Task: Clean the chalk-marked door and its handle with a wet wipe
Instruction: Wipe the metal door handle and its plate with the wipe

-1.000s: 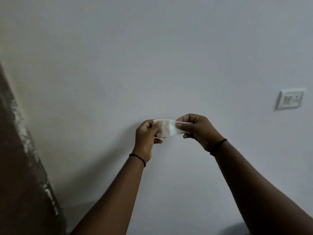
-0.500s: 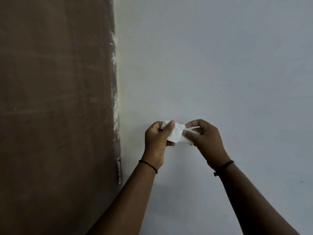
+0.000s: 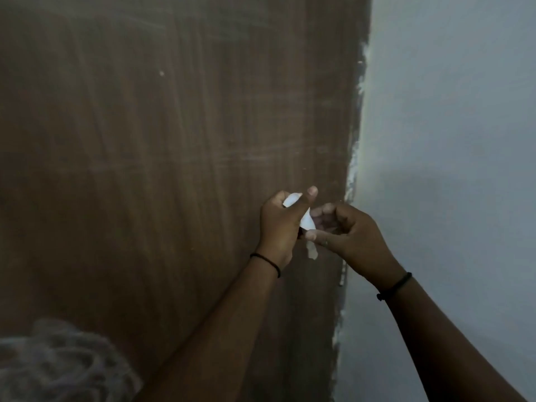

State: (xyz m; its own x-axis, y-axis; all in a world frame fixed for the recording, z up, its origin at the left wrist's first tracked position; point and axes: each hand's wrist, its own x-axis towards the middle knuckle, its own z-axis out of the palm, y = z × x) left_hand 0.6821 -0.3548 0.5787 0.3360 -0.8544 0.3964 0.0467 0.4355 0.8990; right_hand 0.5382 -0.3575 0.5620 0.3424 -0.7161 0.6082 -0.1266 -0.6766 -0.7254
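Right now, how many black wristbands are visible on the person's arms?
2: one black wristband on the left wrist, below the left hand, and one on the right wrist, below the right hand.

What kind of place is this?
Probably a room in a home: a brown wooden door with faint chalk streaks meets a plain painted wall, with rough paint along the door's edge.

The door (image 3: pixel 159 169) is filling the left and middle, with the wall (image 3: pixel 449 140) lying to its right. Both hands are meeting in front of the door near its right edge, the left hand (image 3: pixel 280 227) and right hand (image 3: pixel 348 239) holding the wipe (image 3: pixel 307 221) between them. A cloth bundle (image 3: pixel 58 364) is sitting at the lower left.
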